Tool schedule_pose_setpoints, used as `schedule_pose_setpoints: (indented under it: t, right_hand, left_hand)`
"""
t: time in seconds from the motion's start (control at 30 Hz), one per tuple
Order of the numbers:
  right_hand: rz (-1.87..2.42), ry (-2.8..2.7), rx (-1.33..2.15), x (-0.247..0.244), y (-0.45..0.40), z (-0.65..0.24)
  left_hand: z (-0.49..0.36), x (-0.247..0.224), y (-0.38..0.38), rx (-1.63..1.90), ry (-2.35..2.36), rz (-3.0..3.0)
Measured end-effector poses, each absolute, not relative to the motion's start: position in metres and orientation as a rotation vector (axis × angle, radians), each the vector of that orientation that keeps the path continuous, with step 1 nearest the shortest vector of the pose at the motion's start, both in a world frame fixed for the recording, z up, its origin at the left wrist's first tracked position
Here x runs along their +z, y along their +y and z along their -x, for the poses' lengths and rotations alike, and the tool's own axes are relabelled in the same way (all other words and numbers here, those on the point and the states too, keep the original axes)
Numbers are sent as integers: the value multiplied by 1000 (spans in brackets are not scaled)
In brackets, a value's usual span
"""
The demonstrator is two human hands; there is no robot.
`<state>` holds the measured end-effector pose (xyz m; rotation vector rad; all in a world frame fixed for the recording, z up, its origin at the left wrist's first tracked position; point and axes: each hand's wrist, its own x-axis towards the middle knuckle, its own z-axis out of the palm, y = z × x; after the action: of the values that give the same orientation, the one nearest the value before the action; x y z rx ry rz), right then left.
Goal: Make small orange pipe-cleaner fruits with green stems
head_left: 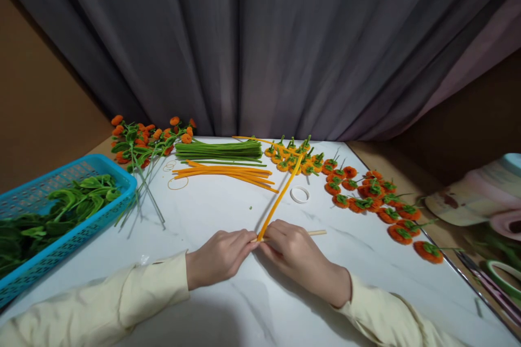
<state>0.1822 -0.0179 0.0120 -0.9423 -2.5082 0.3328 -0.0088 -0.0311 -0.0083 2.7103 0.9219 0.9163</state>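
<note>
Both hands meet over the front middle of the white table. My right hand (291, 252) is closed around a thin wooden stick (317, 233), whose bare end sticks out to the right. A yellow-orange pipe cleaner (280, 195) rises from between the hands and slants away up to the right, bent around the stick at its near end. My left hand (226, 255) pinches at the stick's left end, fingertips nearly touching the right hand. Its fingers hide whether they grip the stick, the pipe cleaner's tail, or both.
Behind lie green pipe cleaners (220, 150) and orange pipe cleaners (228, 172). Yellow flower heads (285, 165), orange flower heads (370, 190) and a white tape ring (300, 194) are rightward. Stemmed orange flowers (154, 135) and a blue basket (126, 179) of leaves stand left; scissors (488, 282) right.
</note>
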Motion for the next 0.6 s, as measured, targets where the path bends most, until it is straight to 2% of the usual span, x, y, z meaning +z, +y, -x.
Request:
schedule_pose_setpoints:
  t: [0.13, 0.37, 0.6]
  right_hand:
    - [977, -2461, 424, 12, -18, -182]
    - [879, -2503, 196, 13, -20, -181]
    - [888, -2496, 344, 18, -20, -182]
  left_hand:
    - [9, -8, -31, 907, 899, -2761]
    - [9, -9, -31, 828, 892, -2829]
    - [10, -12, -31, 810, 937, -2842]
